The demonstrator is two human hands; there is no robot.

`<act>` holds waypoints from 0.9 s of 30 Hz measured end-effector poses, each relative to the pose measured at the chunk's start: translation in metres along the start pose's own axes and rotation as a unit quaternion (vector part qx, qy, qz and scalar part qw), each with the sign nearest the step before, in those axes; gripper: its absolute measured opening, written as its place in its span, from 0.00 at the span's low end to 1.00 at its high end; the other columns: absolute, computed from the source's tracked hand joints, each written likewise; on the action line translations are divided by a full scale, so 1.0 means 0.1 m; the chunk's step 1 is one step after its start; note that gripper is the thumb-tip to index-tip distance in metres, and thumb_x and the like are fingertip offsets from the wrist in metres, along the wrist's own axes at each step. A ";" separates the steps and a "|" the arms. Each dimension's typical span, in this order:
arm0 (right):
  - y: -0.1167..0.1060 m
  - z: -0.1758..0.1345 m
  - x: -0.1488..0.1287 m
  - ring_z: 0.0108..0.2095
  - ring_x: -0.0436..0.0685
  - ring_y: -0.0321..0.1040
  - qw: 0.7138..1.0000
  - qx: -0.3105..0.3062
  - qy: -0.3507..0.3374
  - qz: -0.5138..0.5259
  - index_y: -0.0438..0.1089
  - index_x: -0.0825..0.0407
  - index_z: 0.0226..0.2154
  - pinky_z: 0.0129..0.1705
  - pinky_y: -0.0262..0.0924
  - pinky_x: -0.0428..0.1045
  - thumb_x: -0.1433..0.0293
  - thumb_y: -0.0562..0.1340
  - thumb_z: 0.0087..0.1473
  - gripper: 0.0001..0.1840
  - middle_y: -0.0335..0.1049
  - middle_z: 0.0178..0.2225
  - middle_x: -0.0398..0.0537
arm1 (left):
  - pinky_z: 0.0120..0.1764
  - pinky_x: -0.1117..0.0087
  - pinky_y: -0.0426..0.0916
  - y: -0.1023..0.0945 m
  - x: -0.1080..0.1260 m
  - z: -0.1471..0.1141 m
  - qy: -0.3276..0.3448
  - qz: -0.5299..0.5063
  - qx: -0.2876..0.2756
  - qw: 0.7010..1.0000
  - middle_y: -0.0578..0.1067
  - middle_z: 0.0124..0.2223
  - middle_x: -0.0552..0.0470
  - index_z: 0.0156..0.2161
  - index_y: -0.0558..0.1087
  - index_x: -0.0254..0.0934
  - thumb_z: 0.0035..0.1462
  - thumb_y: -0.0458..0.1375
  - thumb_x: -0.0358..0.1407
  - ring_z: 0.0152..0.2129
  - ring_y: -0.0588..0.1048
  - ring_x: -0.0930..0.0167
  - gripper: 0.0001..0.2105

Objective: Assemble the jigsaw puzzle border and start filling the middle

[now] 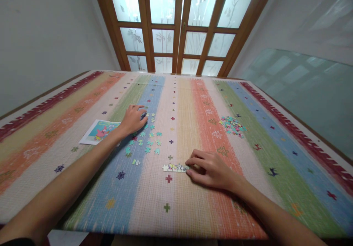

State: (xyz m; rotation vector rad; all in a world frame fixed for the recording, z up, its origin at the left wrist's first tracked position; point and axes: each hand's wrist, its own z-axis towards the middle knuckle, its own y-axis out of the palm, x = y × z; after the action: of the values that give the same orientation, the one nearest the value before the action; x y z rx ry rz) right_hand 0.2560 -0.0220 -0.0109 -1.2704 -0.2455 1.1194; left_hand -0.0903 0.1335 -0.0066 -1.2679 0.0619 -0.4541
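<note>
My left hand [134,120] hovers over or rests at the far end of a spread of loose jigsaw pieces [149,143], mostly turquoise. Its thumb and fingers are apart, with no piece visible between them. A short joined strip of jigsaw pieces [173,168] lies nearer to me. At the strip's right end, my right hand [209,168] has thumb and fingertips closed on the edge and covers that end. A couple of pale pieces [136,162] lie left of the strip. Partly behind my left forearm is a printed reference picture [102,131] with a pink cartoon figure.
A heap of mixed jigsaw pieces [233,126] lies to the right. Everything rests on a striped tablecloth [154,202] with small printed motifs. Beyond the table stand wooden doors with frosted panes [162,42]. A glass panel [303,80] leans at the right wall.
</note>
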 end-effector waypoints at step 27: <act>0.00 -0.01 0.04 0.27 0.50 0.61 1.000 -0.002 0.001 -0.030 0.75 0.52 0.34 0.31 0.52 0.49 0.67 0.59 0.65 0.11 0.69 0.30 0.46 | 0.52 0.48 0.68 -0.01 -0.14 0.31 -0.005 -0.010 -0.021 1.000 0.81 0.43 0.40 0.33 0.80 0.40 0.55 0.62 0.41 0.47 0.74 0.51 0.07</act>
State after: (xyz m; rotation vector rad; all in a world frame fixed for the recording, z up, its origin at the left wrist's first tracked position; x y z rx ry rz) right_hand 0.2585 -0.0190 -0.0128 -1.2594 -0.2822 1.0671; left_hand -0.0944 0.1660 0.0012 -1.3137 0.0516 -0.4656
